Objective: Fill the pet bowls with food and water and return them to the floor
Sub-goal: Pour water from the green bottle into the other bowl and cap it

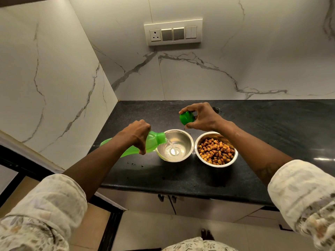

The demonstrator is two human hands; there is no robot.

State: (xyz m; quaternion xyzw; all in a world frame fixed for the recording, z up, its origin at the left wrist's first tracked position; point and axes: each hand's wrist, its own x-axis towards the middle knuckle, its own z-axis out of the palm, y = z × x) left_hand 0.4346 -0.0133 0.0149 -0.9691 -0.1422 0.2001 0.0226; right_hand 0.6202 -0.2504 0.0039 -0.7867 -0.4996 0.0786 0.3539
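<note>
Two steel pet bowls stand side by side on the black counter (262, 134). The left bowl (183, 140) holds a little water at its bottom. The right bowl (203, 142) is filled with brown and orange kibble (216, 151). My left hand (138, 135) grips a green plastic bottle (154, 141), tipped on its side with the neck over the left bowl's rim, and a thin stream of water runs out of it. My right hand (201, 115) holds the green bottle cap (186, 118) above the counter, behind the two bowls.
A marble wall closes the counter on the left and at the back, with a switch and socket panel (173, 32) high on the back wall. Cabinet doors (181, 203) sit under the counter's front edge. A tiled floor (163, 230) lies below, with my toes showing.
</note>
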